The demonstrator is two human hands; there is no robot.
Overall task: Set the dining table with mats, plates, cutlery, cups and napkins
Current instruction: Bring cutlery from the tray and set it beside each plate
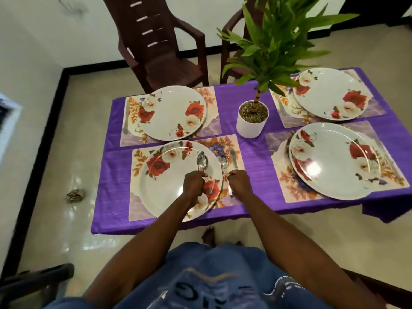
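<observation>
1. Purple-clothed table point(249, 139), four floral mats, four rose-patterned plates, white plant pot point(252, 121) at the centre, brown chairs beyond the far edge.
2. Near left corner: left hand point(193, 182) over the near plate point(178, 181), fingers curled shut round spoon handles, two bowls point(202, 161) fanning up and away.
3. Right hand point(238, 179) just past that plate's right rim, thumb and fingertips pinching the neck of a single spoon point(223, 162), bowl pointing to the far edge, over the bare strip of mat point(225, 143).
4. Knife point(233, 157) already lying on that strip, just beside the spoon, blade toward the far edge.
5. Far left mat: cutlery on its left edge, too blurred to name.
6. Handling, as a guess: light, stiff, polished steel, slippery when bunched; best held by the handle, laid down flat, parallel to the knife, clear of the plate rim to avoid a clink.
7. No cups or napkins visible yet.
</observation>
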